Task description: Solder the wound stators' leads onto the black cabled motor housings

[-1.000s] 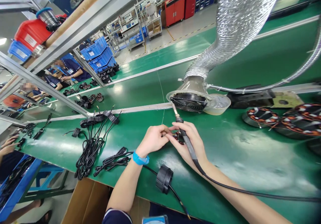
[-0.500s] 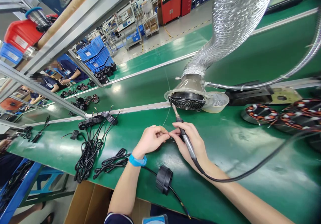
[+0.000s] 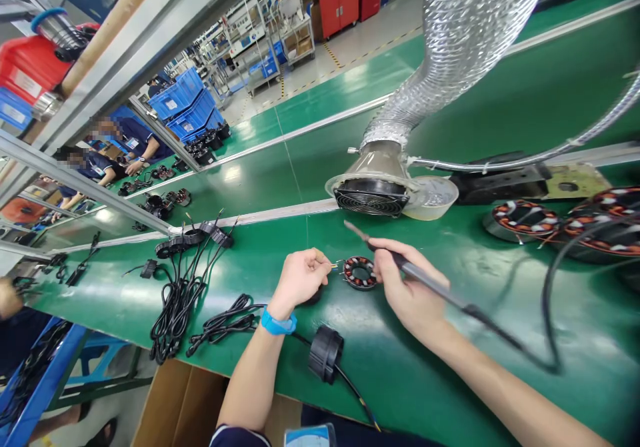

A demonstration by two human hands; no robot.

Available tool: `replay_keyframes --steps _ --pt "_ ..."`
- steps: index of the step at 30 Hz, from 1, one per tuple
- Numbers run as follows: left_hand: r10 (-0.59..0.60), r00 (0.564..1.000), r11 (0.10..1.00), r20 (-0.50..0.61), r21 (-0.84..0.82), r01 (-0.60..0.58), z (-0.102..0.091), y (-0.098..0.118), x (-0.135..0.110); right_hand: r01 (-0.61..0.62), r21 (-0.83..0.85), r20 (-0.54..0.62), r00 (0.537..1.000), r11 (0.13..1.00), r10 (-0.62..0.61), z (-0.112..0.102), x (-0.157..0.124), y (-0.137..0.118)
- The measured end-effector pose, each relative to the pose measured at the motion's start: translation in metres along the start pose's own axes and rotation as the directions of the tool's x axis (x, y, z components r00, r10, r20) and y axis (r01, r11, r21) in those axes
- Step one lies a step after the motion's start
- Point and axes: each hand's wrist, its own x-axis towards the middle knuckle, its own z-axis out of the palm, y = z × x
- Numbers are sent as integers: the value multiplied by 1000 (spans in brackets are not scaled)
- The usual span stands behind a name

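My left hand (image 3: 304, 277) is closed in a pinch on thin wires (image 3: 334, 266), whose ends point at a small motor stator (image 3: 359, 273) with copper windings. A dark part lies half hidden under this hand. A fine strand (image 3: 307, 228) hangs down to the hand from above. In my right hand (image 3: 413, 293) is a soldering iron (image 3: 435, 285), its tip (image 3: 353, 229) pointing up and left, over the bench. Fingers of that hand are at the stator's right edge; whether they grip it I cannot tell. A black round cap (image 3: 326, 353) on a cable lies nearer me.
A fume hood (image 3: 373, 179) with a foil duct (image 3: 465, 47) stands behind the hands. Larger stators (image 3: 523, 221) are at the right. Coiled black cables (image 3: 175, 313) lie on the left. The iron's cord (image 3: 547, 300) loops across the right side. Co-workers (image 3: 133, 140) sit far left.
My hands have parted, and the stator shows between them. My right hand has moved right, and the soldering iron has swung to a flatter slant. My left hand keeps its pinch.
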Motion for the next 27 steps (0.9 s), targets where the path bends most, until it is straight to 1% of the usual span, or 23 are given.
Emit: replay_keyframes --steps 2,5,8,13,15,18,22,27 --pt "-11 1000 1000 -2 8 11 1 -1 -1 38 56 -15 999 998 -37 -6 1 2" --pt "-27 1000 999 -11 26 27 2 0 -1 113 121 41 992 986 -119 -11 -1 3" --pt "-17 1000 999 -18 31 18 2 1 -2 150 123 96 982 981 -162 -12 -2 2" --pt "-9 1000 1000 -7 2 9 2 1 -2 174 107 114 976 979 -186 -10 0 1" --pt "-15 1000 1000 -9 -4 14 2 1 -2 157 107 126 977 982 -170 -9 -1 2" --pt "-15 1000 1000 -18 -5 15 2 0 -1 90 119 137 985 989 -106 -8 -3 5" --pt "-12 1000 1000 -24 -8 12 3 -1 -1 17 153 98 995 988 -32 -6 -6 8" --pt "-5 1000 1000 -20 -2 5 3 -1 -2 -2 179 82 997 984 -13 -4 -6 9"
